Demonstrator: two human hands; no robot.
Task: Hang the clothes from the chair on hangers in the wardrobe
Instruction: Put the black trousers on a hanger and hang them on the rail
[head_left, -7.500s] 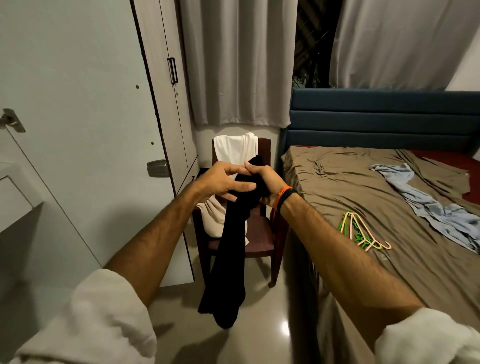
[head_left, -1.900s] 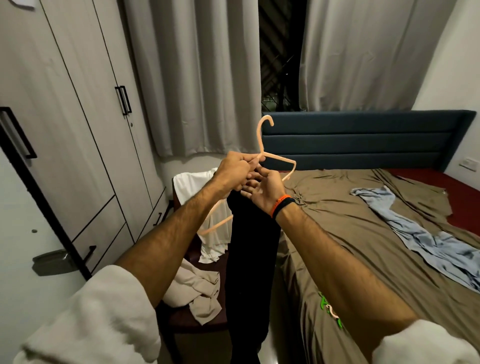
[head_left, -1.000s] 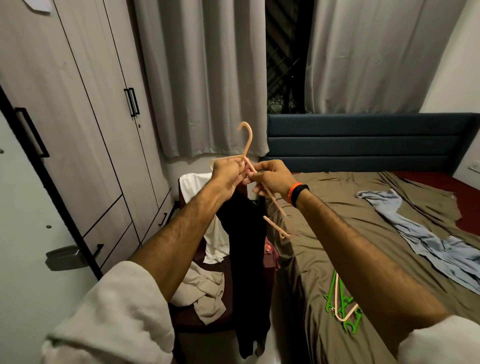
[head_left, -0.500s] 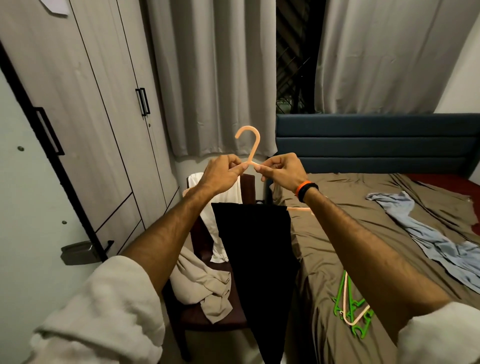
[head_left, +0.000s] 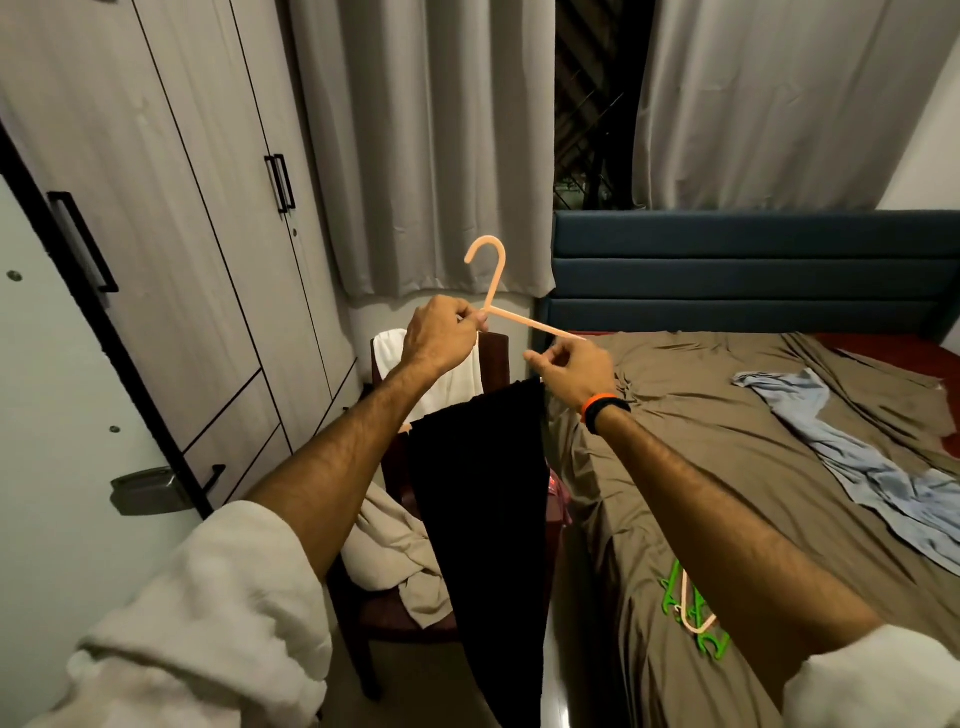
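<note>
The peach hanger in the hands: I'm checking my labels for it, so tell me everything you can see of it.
The peach plastic hanger is thin, with a rounded hook that points up and opens to the left. It is held upright in the air, above the dark wooden chair. The left hand pinches it at the base of the hook, and the right hand pinches its right shoulder bar. A black garment hangs folded over its lower bar, which is hidden. Its left shoulder is hidden behind the left hand.

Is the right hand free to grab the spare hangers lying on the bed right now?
Probably not yet. The right hand pinches the peach hanger carrying the black garment. Once it lets go, the spare hangers lie uncovered on the bed.
</note>
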